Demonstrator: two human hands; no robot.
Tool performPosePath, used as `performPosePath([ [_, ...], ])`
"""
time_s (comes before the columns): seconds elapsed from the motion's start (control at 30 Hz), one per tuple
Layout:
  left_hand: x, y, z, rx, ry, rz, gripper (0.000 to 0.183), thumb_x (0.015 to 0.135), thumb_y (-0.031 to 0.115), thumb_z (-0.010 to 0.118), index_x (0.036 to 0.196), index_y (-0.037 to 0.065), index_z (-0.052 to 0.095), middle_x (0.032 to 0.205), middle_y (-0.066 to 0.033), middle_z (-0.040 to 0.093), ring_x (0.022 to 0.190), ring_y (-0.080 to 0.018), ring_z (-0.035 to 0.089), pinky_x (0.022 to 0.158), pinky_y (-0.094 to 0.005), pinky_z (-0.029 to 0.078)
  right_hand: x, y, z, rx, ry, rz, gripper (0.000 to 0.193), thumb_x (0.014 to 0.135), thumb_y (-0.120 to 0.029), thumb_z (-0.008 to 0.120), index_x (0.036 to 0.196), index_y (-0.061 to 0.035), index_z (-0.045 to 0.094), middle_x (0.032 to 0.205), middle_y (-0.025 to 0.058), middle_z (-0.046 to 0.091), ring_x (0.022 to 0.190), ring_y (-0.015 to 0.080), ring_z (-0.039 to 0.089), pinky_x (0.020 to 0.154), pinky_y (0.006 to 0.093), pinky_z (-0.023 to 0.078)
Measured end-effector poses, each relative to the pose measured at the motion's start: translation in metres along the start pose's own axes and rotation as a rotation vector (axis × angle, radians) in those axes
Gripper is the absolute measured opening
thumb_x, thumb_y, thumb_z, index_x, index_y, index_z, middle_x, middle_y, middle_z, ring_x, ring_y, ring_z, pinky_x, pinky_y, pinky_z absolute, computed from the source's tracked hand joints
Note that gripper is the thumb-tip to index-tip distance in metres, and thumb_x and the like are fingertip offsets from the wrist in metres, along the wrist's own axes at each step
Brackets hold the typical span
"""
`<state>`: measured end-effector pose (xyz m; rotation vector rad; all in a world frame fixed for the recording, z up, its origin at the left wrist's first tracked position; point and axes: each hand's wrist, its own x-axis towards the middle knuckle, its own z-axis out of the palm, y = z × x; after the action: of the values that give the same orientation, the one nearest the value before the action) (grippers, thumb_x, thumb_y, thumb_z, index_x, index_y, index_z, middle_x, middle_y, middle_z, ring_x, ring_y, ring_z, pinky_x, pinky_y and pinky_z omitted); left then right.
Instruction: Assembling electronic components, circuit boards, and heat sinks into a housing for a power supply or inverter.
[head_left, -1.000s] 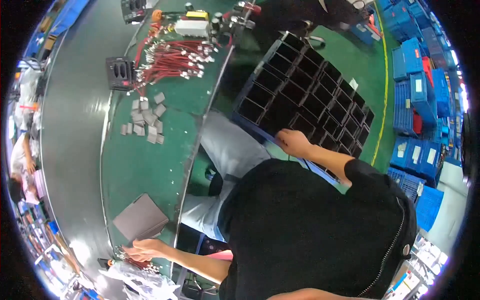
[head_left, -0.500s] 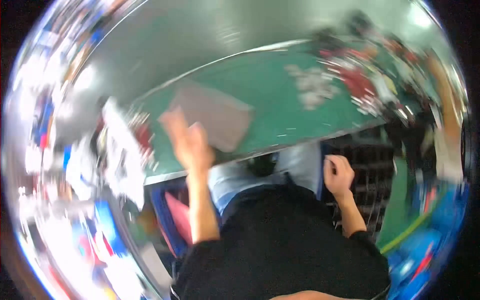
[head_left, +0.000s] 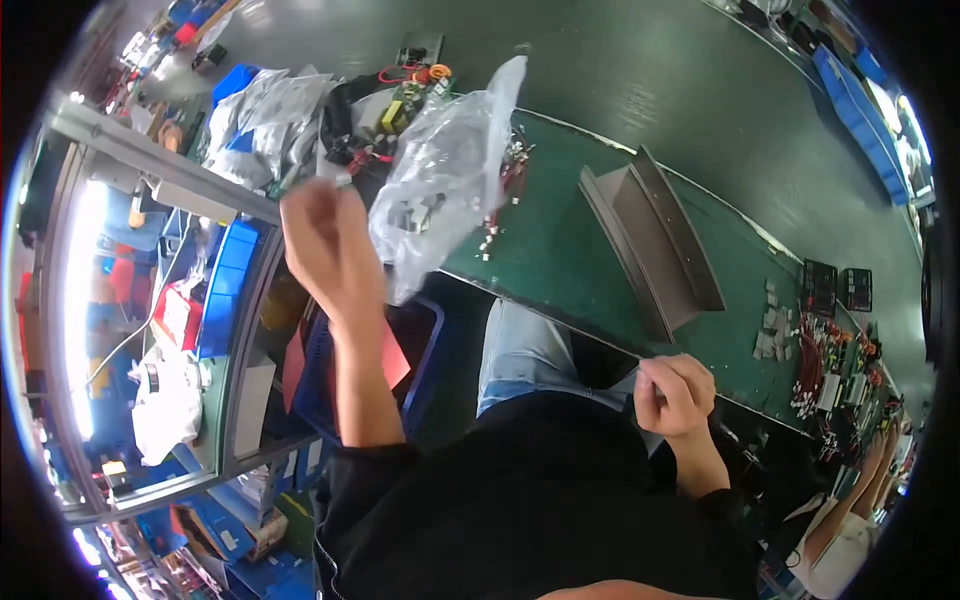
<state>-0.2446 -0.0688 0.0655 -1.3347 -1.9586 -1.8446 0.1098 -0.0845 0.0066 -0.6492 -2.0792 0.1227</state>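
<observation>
My left hand (head_left: 330,245) is raised at the left, beside a clear plastic bag (head_left: 435,170) at the end of the green bench. Its fingers are curled together; whether anything is between them is hidden. Low over the near bench edge, in front of my body, my right hand (head_left: 677,395) is curled into a loose fist, with nothing showing in it. A brown-grey U-shaped metal housing (head_left: 665,250) lies on the green bench top (head_left: 555,220), slanting across it, touched by neither hand.
Small grey pieces (head_left: 775,335) and wired circuit parts (head_left: 835,375) lie at the right, near another person's arm (head_left: 850,510). At the left stand a lit metal-framed shelf (head_left: 150,165), a blue bin (head_left: 228,285), and a dark blue crate (head_left: 430,340) below bench height.
The view has swung left, so the bench sits further right. My left hand has left the metal housing and curled beside the bag. My right hand stays curled near my body.
</observation>
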Motion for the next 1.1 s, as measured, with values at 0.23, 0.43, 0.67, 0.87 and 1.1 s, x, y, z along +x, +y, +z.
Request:
performPosePath([
  [0.23,0.100,-0.123,0.010,0.355,-0.537,-0.755,0.084,0.077,0.069,0.073,0.087,-0.015,0.068,0.080,-0.0178,0.066,0.077,-0.0260,0.070,0.072,-0.0363,0.057,0.030,0.013,0.004,-0.080,0.034,0.101,0.018,0.079,0.007,0.065,0.096,0.0029,0.068,0.078,0.0130,0.066,0.065,0.0280,0.065,0.061,0.0334,0.054],
  [0.43,0.102,-0.147,0.038,-0.166,-0.272,-0.852,0.025,0.076,0.023,0.076,0.082,-0.001,0.070,0.076,-0.0078,0.066,0.067,-0.0179,0.065,0.064,-0.0345,0.060,0.040,0.057,0.004,-0.531,0.028,0.436,0.019,0.087,-0.010,0.071,0.099,0.0027,0.067,0.078,0.0156,0.066,0.079,0.0408,0.066,0.076,0.0415,0.054],
  [0.67,0.167,-0.171,0.024,-0.460,-0.279,-0.902,0.023,0.084,0.027,0.074,0.092,0.007,0.067,0.078,-0.0040,0.066,0.073,-0.0171,0.069,0.057,-0.0269,0.059,0.038,0.071,0.001,-0.248,-0.379,0.777,0.024,0.089,-0.020,0.068,0.096,0.0020,0.063,0.083,0.0253,0.063,0.077,0.0443,0.062,0.067,0.0470,0.047],
  [0.87,0.215,-0.137,0.040,-0.509,-0.304,-0.713,0.019,0.091,0.021,0.067,0.096,0.003,0.068,0.087,-0.0076,0.067,0.077,-0.0194,0.070,0.063,-0.0300,0.061,0.050,0.044,0.046,0.063,-0.326,0.751,0.040,0.091,-0.024,0.068,0.122,0.0010,0.063,0.107,0.0219,0.068,0.089,0.0404,0.067,0.081,0.0427,0.054],
  [1.1,0.277,-0.076,-0.011,-0.668,-0.385,-0.481,0.024,0.097,0.020,0.063,0.109,0.000,0.069,0.104,-0.0132,0.072,0.089,-0.0243,0.072,0.081,-0.0328,0.062,0.034,0.044,0.076,0.731,-0.546,0.694,0.077,0.092,-0.032,0.073,0.150,0.0046,0.037,0.146,0.0252,0.049,0.128,0.0305,0.057,0.101,0.0394,0.052],
])
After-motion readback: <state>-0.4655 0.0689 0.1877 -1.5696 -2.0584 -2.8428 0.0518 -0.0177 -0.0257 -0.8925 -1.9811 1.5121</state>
